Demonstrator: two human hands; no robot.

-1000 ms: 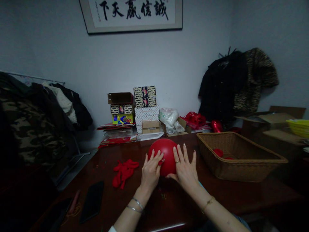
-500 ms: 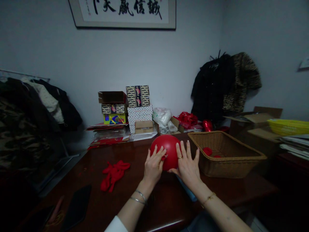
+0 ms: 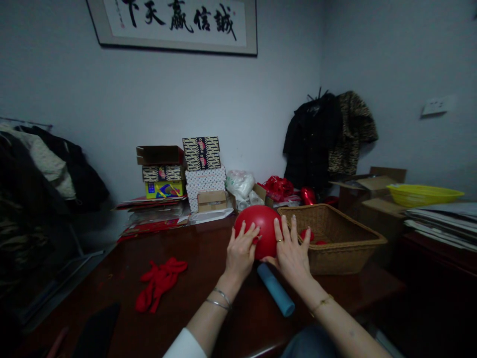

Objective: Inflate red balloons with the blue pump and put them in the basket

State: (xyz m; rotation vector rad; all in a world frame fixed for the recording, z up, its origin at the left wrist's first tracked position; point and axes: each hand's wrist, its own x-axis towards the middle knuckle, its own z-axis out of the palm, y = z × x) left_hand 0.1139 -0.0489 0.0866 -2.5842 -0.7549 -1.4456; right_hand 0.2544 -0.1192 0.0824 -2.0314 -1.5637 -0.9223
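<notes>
A: What is the left grip (image 3: 240, 253) doing?

B: It is spreading its fingers over the near left side of a round red balloon (image 3: 263, 226). A small red nub (image 3: 256, 240) is showing by its fingertips, perhaps the balloon's neck, though the light is too dim to be sure.

A: And the right grip (image 3: 292, 256)?

B: It is fanning its fingers up along the balloon's right side, with the thumb reaching under the lower edge. A ring is circling one finger.

A: So the red balloon is sitting between the two grips?

B: Yes, and both are touching it.

A: What is lying nearer the person than the grips?

B: A blue cylinder (image 3: 276, 290) is lying at a slant on the table (image 3: 208, 246), below the balloon and between the forearms.

A: And to the sides?

B: Just right of the right grip, a wicker basket (image 3: 339, 261) is holding red pieces (image 3: 306, 234). Well left of the left grip, a limp red heap (image 3: 160, 283) is resting on the table. Beyond both grips, patterned boxes (image 3: 204, 186) are standing stacked near the wall.
</notes>
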